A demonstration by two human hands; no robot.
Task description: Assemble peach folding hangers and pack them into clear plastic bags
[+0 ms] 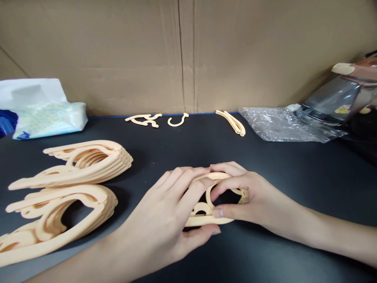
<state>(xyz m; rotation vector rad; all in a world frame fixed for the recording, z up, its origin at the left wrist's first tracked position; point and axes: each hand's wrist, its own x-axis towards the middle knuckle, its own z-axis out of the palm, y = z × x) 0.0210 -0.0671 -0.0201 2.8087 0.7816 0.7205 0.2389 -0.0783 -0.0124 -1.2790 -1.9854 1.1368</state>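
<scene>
A cream plastic folding hanger (pixel 203 221) lies low over the table, gripped from both sides. My left hand (pixel 173 208) is curled over its left part, fingers along the far edge and thumb at the near edge. My right hand (pixel 256 196) pinches its right end, with the index finger reaching into the round opening and the thumb on the near rail. The hands partly hide the hanger. On the left, two stacks of similar folded hangers, a far stack (pixel 118 167) and a near stack (pixel 103 212), lie side by side.
Along the back of the black table (pixel 182 149) lie a loose hanger part (pixel 141 118), a hook (pixel 176 124) and slim folded arms (pixel 234 124). A tissue pack (pixel 53 120) stands back left. Clear plastic wrap (pixel 273 124) and a glass jug (pixel 330 100) are back right, before a cardboard wall (pixel 118 59).
</scene>
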